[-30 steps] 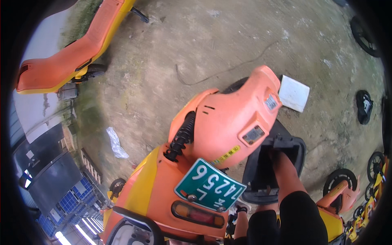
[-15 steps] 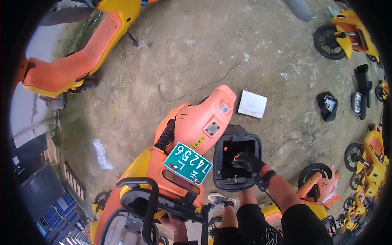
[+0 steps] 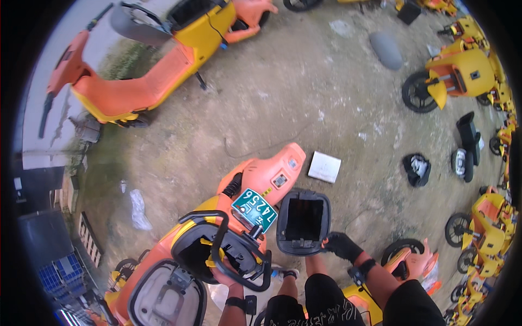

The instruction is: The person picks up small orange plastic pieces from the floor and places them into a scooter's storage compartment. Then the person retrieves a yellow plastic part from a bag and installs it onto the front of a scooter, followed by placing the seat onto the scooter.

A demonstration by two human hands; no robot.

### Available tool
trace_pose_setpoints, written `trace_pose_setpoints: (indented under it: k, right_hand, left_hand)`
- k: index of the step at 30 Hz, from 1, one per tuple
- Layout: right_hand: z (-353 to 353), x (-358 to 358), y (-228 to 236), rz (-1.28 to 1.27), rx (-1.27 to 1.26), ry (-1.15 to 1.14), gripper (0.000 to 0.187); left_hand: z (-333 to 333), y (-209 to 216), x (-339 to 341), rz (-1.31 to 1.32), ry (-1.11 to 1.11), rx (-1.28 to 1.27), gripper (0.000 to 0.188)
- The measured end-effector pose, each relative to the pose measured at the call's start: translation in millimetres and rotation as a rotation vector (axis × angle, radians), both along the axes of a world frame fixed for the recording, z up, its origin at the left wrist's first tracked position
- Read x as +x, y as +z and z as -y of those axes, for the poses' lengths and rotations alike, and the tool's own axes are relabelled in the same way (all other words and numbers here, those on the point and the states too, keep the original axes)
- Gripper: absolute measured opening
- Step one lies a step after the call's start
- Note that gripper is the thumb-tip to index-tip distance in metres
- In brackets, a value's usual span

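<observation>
An orange and yellow scooter (image 3: pixel 272 174) with a green licence plate (image 3: pixel 254 212) lies or leans before me. Its under-seat compartment (image 3: pixel 187 247) is uncovered, with yellow strips at its opening, and the pale underside of the raised seat (image 3: pixel 163 299) shows nearer me. Bare, my left hand (image 3: pixel 225 273) reaches to the compartment's near edge beside the black grab rail (image 3: pixel 220 233); its fingers are mostly hidden. Black-gloved with bare fingertips, my right hand (image 3: pixel 343 247) has its fingers bunched against the right near rim of a black storage bucket (image 3: pixel 284 225).
A white square panel (image 3: pixel 324 167) lies beyond the bucket. Black bags (image 3: pixel 417 169) and crumpled clear plastic (image 3: pixel 139 209) lie on the ground. Another scooter (image 3: pixel 125 95) stands far left, more line the right side. A second scooter's wheel (image 3: pixel 402 252) is close to my right arm.
My right hand has come out of the bucket to its rim. My left hand has moved up into fuller view at the compartment. The whole view has shifted, showing more of the far scooters.
</observation>
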State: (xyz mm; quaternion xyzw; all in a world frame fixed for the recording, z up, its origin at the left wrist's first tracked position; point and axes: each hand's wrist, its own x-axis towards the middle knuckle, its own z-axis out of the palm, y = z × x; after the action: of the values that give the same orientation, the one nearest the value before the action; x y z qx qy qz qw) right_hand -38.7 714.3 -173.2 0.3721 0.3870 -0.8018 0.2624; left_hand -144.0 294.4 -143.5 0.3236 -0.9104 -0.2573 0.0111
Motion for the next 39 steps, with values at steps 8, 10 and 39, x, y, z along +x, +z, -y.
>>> trace_pose_setpoints:
  k: [8,10,39]
  right_hand:
    - [-10,-4,220,-0.279,0.128,0.512,0.006]
    - [1,-10,249,-0.181,0.136,0.632,0.006]
    - [622,174,337,-0.69,-0.497,2.17,0.016]
  left_hand:
    - [-23,81,-7,-0.029,0.027,-0.216,0.041]
    - [-21,126,13,-0.236,0.054,-0.23,0.038]
    - [209,333,489,-0.616,0.498,0.444,0.028]
